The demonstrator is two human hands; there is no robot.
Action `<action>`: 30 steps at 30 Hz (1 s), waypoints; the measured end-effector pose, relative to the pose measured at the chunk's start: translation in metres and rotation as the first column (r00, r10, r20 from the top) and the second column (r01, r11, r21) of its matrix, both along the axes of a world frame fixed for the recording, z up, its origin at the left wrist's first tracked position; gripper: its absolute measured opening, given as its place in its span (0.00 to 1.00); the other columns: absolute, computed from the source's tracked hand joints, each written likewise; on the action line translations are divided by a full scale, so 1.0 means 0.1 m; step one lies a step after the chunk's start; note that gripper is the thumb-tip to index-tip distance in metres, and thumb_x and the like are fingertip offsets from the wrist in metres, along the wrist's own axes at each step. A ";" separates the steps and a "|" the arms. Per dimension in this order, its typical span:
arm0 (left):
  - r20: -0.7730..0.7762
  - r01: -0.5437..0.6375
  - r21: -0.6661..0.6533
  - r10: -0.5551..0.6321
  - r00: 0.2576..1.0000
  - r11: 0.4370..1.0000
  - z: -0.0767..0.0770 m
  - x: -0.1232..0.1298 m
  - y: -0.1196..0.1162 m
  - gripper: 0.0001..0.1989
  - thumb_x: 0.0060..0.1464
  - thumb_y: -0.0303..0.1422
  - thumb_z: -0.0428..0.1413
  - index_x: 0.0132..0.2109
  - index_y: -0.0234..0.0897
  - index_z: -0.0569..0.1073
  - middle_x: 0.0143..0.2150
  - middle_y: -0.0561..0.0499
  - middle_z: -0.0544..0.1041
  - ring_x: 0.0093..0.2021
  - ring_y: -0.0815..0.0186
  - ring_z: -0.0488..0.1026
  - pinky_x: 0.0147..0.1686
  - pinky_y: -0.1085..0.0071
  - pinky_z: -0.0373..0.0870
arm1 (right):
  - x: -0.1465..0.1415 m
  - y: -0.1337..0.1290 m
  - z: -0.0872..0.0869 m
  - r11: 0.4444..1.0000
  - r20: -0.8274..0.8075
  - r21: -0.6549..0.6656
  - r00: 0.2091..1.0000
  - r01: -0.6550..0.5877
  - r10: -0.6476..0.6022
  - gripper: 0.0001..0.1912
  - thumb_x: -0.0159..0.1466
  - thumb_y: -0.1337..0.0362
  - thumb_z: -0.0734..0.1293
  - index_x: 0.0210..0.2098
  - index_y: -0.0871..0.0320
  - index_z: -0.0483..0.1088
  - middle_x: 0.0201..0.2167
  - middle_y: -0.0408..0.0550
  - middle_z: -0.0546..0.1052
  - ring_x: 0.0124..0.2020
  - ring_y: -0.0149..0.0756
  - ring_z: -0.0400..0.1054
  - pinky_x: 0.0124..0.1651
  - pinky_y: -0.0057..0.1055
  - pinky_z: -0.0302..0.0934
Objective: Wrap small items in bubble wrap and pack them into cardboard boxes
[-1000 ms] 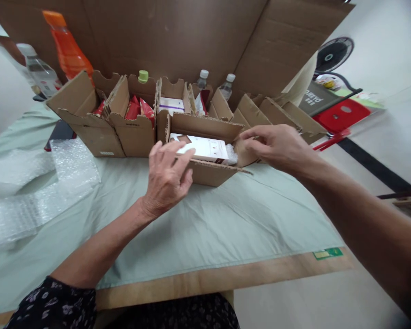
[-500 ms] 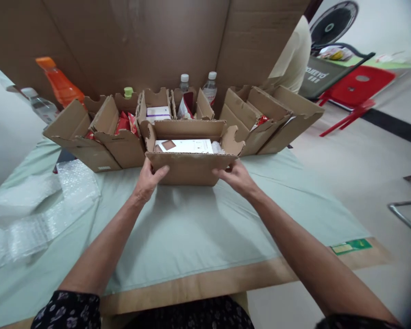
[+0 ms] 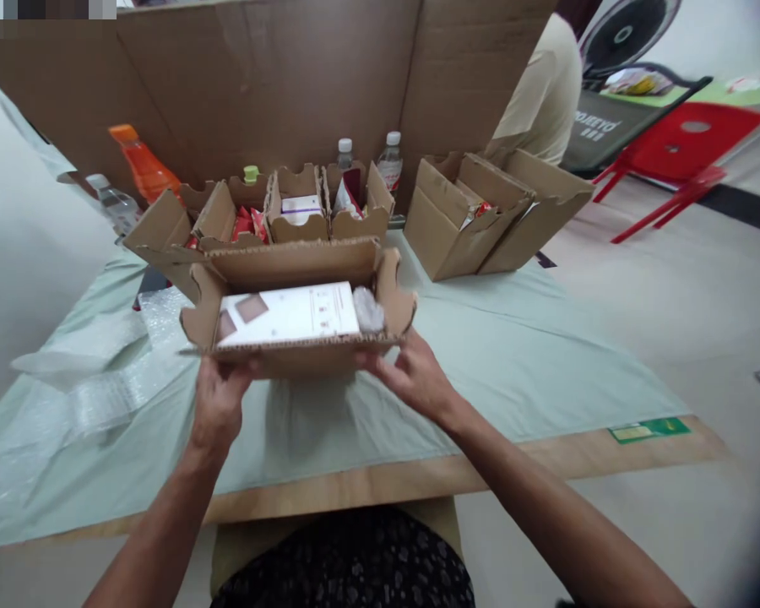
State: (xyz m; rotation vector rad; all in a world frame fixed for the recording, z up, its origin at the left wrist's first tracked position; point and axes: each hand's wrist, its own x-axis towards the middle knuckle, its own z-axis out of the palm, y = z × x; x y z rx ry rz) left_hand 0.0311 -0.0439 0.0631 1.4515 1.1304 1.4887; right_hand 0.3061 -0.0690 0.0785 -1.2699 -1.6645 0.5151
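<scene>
Over a table (image 3: 380,488) spread with pale green cloth (image 3: 513,355), a person's 2 bare hands grip a topless cardboard box (image 3: 304,363), the left hand (image 3: 219,401) clasping its near left corner and the right hand (image 3: 411,376) its near right corner, both thumbs against the near wall. Whether its base touches the cloth cannot be told. Inside lies a white carton (image 3: 291,312) with brown squares printed at its left end, and a wad of clear wrap (image 3: 368,310) sits just beside its right end. Behind stands a row of 4 open boxes (image 3: 297,230), holding red packets (image 3: 248,223), a white box with a purple stripe (image 3: 301,207) and a maroon-and-white pouch (image 3: 348,196). To the right, across a gap, more open boxes (image 3: 456,228) stand together. Bubble wrap (image 3: 105,405) lies loose at left, near the left hand. Bottles, among them an orange bottle (image 3: 147,169), stand before a tall cardboard panel (image 3: 317,76); beyond it are a person in pale clothing (image 3: 545,93) and a red chair (image 3: 677,152).
</scene>
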 end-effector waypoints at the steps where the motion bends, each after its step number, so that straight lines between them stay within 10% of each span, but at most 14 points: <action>1: 0.023 -0.028 0.043 0.027 0.999 0.999 0.03 0.04 0.08 0.33 0.53 0.47 0.67 0.61 0.38 0.73 0.55 0.44 0.81 0.60 0.51 0.76 0.68 0.54 0.67 | -0.01 0.11 0.05 1.000 -0.022 0.010 1.000 -0.010 0.011 0.28 0.64 0.41 0.70 0.52 0.55 0.79 0.56 0.56 0.80 0.58 0.53 0.73 0.62 0.51 0.69; 4: 0.006 0.026 0.058 -0.026 1.000 0.998 0.07 0.28 0.18 0.38 0.51 0.49 0.68 0.64 0.37 0.69 0.57 0.42 0.79 0.59 0.49 0.76 0.66 0.51 0.69 | 0.17 0.17 0.10 0.999 -0.065 0.012 0.997 0.051 -0.050 0.26 0.62 0.40 0.71 0.46 0.55 0.81 0.48 0.54 0.84 0.51 0.52 0.77 0.58 0.51 0.70; 8: -0.097 0.238 -0.006 -0.238 0.966 0.971 -0.07 0.55 -0.15 0.40 0.57 0.46 0.66 0.71 0.41 0.62 0.70 0.38 0.69 0.71 0.47 0.66 0.73 0.48 0.60 | 0.53 -0.37 -0.06 0.975 -0.051 -0.024 0.974 0.222 -0.223 0.22 0.63 0.43 0.72 0.44 0.55 0.81 0.44 0.52 0.85 0.49 0.54 0.79 0.56 0.51 0.72; 13: -0.077 0.165 -0.061 -0.169 0.983 0.984 -0.25 0.37 -0.22 0.40 0.55 0.48 0.67 0.68 0.38 0.65 0.68 0.37 0.72 0.72 0.45 0.65 0.73 0.47 0.58 | 0.39 -0.60 -0.25 0.977 0.026 -0.089 0.981 0.193 -0.191 0.21 0.64 0.43 0.71 0.44 0.52 0.81 0.39 0.52 0.84 0.49 0.55 0.78 0.60 0.54 0.70; 19: -0.041 0.143 -0.125 -0.150 0.988 0.982 -0.28 0.21 0.23 0.40 0.49 0.47 0.68 0.64 0.38 0.67 0.66 0.39 0.74 0.67 0.47 0.70 0.68 0.51 0.65 | 0.14 -0.28 -0.40 0.976 -0.065 0.005 0.974 0.216 -0.215 0.35 0.63 0.46 0.72 0.65 0.53 0.68 0.60 0.58 0.76 0.61 0.56 0.71 0.62 0.54 0.68; 25: -0.079 0.136 -0.250 -0.160 0.984 0.959 -0.55 0.15 0.04 0.38 0.52 0.43 0.64 0.67 0.39 0.63 0.63 0.39 0.74 0.61 0.52 0.74 0.61 0.54 0.71 | 0.54 -0.60 -0.79 0.981 0.004 -0.061 0.983 0.185 -0.185 0.47 0.63 0.45 0.74 0.74 0.48 0.55 0.70 0.60 0.67 0.66 0.57 0.68 0.62 0.57 0.68; 30: -0.094 0.054 -0.289 -0.084 0.992 0.956 -0.65 0.18 -0.07 0.40 0.53 0.44 0.63 0.69 0.41 0.60 0.66 0.39 0.70 0.64 0.52 0.71 0.63 0.53 0.69 | 0.80 -0.30 -0.80 0.998 0.033 -0.047 0.999 0.040 -0.039 0.67 0.55 0.34 0.76 0.80 0.45 0.36 0.78 0.61 0.53 0.76 0.62 0.53 0.69 0.63 0.60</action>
